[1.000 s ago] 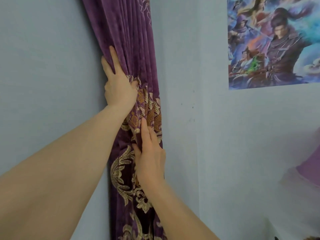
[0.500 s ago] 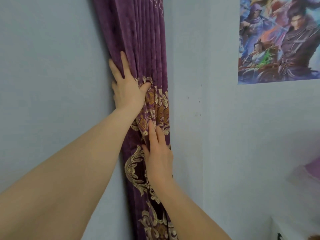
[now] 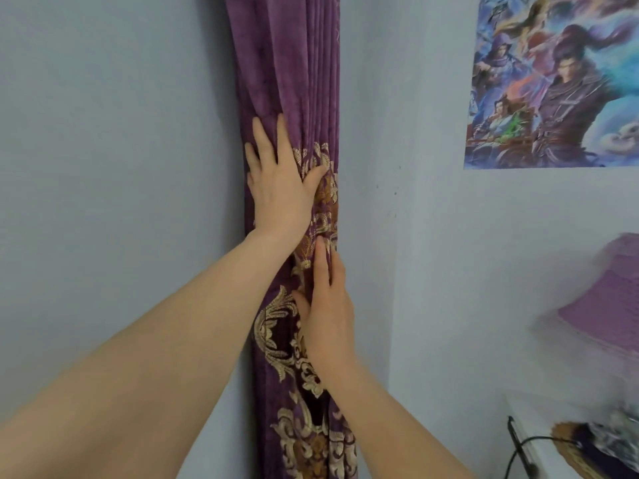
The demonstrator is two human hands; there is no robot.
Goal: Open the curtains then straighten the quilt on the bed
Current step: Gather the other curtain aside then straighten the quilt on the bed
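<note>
A purple velvet curtain with gold embroidered scrollwork (image 3: 290,63) is seen gathered into a narrow, upright bunch of folds in the corner of the room, running from 12 o'clock down to 6 o'clock through the middle of the view. It is flanked by a pale grey-blue painted wall (image 3: 103,133) at 9 o'clock and by a second wall face at 3 o'clock. The left hand (image 3: 280,191) is laid flat on the bunch just above the centre, at about 11 o'clock. Its fingers are held straight and pointed upward over the plain purple cloth, and its thumb is spread toward 3 o'clock onto the first band of gold embroidery. Its grip is wide, with nothing closed in it. The right hand (image 3: 328,319) is placed lower, at about 6 o'clock from the left one, against the right-hand edge of the bunch. It is viewed edge-on, with the index finger straight and pointed to 12 o'clock and the thumb rested on the embroidered folds. Its grip is likewise wide, and the cloth is pressed rather than pinched. A colourful fantasy-figure poster (image 3: 553,81) is fixed to the wall at 2 o'clock. A blurred purple lampshade (image 3: 608,305) is seen at 4 o'clock. Below it, at 5 o'clock, a white desk (image 3: 549,458) is crossed by a thin black cable (image 3: 518,444).
</note>
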